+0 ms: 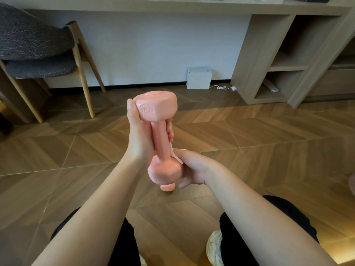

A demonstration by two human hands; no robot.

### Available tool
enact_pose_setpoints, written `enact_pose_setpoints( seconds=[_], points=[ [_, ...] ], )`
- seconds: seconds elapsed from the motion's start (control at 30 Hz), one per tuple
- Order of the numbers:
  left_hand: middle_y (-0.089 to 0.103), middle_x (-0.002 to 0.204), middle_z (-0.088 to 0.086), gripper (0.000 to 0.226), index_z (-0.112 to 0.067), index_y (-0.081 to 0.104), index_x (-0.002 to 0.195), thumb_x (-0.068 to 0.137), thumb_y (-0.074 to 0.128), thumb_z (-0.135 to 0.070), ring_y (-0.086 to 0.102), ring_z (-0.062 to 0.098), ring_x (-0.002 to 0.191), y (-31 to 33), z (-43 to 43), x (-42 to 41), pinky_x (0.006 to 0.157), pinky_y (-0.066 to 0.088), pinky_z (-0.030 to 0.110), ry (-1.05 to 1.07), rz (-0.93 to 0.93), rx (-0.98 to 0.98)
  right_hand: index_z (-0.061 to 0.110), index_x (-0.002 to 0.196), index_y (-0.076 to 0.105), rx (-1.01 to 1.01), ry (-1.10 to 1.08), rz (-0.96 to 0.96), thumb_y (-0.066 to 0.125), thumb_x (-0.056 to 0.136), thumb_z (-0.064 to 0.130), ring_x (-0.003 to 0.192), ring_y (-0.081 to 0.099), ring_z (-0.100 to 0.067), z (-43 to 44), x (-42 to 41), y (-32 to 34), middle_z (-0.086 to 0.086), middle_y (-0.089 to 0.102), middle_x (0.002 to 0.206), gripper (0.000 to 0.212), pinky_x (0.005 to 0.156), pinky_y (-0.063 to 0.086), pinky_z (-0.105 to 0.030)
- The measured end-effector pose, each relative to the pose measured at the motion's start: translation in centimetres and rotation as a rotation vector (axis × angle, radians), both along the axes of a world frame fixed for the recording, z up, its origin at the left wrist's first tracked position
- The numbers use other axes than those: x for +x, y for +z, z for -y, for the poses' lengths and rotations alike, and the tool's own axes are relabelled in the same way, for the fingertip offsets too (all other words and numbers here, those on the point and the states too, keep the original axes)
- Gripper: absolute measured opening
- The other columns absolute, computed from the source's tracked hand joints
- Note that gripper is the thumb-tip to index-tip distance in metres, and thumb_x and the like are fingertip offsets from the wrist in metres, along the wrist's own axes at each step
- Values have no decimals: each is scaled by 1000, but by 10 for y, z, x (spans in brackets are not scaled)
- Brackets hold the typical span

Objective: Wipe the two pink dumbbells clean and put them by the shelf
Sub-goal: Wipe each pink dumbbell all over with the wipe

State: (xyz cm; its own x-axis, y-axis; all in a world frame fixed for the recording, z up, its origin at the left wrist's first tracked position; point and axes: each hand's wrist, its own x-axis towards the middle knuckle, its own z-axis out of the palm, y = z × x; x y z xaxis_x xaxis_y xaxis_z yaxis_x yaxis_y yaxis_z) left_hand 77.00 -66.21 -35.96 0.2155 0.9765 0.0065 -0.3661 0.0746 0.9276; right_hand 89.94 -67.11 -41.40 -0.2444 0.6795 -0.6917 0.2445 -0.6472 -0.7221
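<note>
Seated, looking down. Left hand (139, 137) wraps the handle of one pink dumbbell (160, 135), held upright in the air in front of the knees, with the thumb lying up against the top head. Right hand (194, 169) sits at the bottom head with fingers curled, pinching a white wipe (177, 158) against it; most of the wipe is hidden, so how much touches the surface is unclear. The second dumbbell (167, 187) lies on the floor (249, 150) directly below, only one end showing. The shelf (284, 68) stands well apart, ahead and to the right. Risks: only one hand carries the weight, so a hard rub on the bottom head could twist the handle loose and drop it onto the second dumbbell or the floor. The small wipe may also slip from the pinch.
</note>
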Motion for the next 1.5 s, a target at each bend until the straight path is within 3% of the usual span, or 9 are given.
enact_pose_setpoints(
  seconds=[0.1,0.13,0.17,0.37,0.73,0.9,1.03,1.27,1.5],
  points=[
    [60,69,8,86,-11,64,78,77,20,-85,56,25,69,-4,-2,0,78,48,46,109,-179,17,8,120,55,33,-68,-35,54,74,45,105,58,-33,1,2,2,-17,31,147,59,104,38,-52],
    [62,69,5,83,-14,65,75,71,27,-87,57,24,71,-7,-2,0,83,49,48,148,-214,7,14,111,56,46,-83,-51,54,70,44,94,38,-18,2,3,2,5,44,106,51,109,33,-54],
    [62,67,3,79,-17,66,71,66,32,-88,57,23,71,-9,-3,0,85,49,48,176,-220,-11,22,107,55,58,-84,-40,54,68,44,93,52,-25,2,2,1,-9,58,108,45,111,31,-53],
    [53,66,7,86,-6,59,76,73,27,-86,48,20,58,-7,1,0,65,41,38,124,-160,5,31,85,54,88,-21,186,51,88,56,65,52,-15,2,-6,1,6,55,82,25,82,45,-35],
    [40,55,11,85,-15,63,63,95,6,-70,31,23,50,-2,11,4,51,30,32,48,-28,-7,23,94,61,103,37,228,54,89,52,71,64,-14,8,-4,3,1,65,88,30,53,46,-18],
    [44,59,11,84,-5,58,78,94,11,-73,36,22,52,-9,6,3,55,33,34,31,-114,-29,18,61,48,355,-409,173,62,84,9,73,44,-23,-5,4,-6,-6,47,69,28,65,38,-35],
    [54,68,9,84,-8,59,77,80,24,-84,48,22,60,-17,2,-2,66,42,38,61,-328,-83,13,80,62,432,-663,56,65,84,11,83,61,-26,-12,22,0,-9,65,87,6,82,56,-43],
    [54,82,4,57,-12,61,90,85,53,-69,52,13,62,-17,4,2,57,46,29,-6,-390,-138,11,115,67,416,-656,-22,59,89,9,107,68,-24,-12,23,-1,-9,71,113,27,95,55,-45],
    [48,77,6,51,-14,58,84,97,44,-61,47,13,59,-15,7,3,49,41,22,-47,-368,-152,16,101,75,490,-631,3,60,86,14,108,67,-28,-9,21,2,-7,75,106,21,98,53,-50]
  ],
)
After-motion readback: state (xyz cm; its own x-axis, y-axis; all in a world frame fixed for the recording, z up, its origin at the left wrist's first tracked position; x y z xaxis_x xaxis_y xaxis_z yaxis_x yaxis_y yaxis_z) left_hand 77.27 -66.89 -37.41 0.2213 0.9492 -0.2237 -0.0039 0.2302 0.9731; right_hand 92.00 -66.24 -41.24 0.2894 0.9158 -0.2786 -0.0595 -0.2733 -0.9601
